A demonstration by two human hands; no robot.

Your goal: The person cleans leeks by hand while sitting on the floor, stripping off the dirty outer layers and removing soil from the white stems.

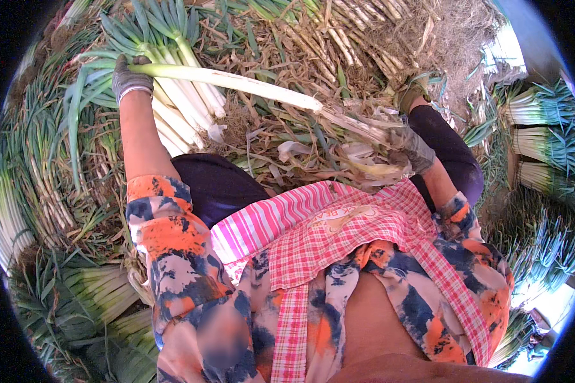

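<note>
In my gloved left hand [133, 78] is a long green onion [236, 79], gripped where the white stalk meets the green leaves. The stalk lies across in front of me, and its bare white end points right. From that end a bundle of dry, brownish outer layers [354, 126] stretches to my right hand [416, 152]. That hand, also gloved, is closed round the dry layers; some fingers are hidden behind loose husk. Under the held stalk, several peeled green onions [182, 102] lie side by side with white ends toward me.
Dry husks [281, 137] cover the ground between my legs. Unpeeled onions [326, 38] with dirty stalks lie at the far side, and more [51, 185] are heaped at left. Bundled onions [533, 142] stand at right; others [102, 287] lie at lower left. My shoe [410, 94] is beyond my right hand.
</note>
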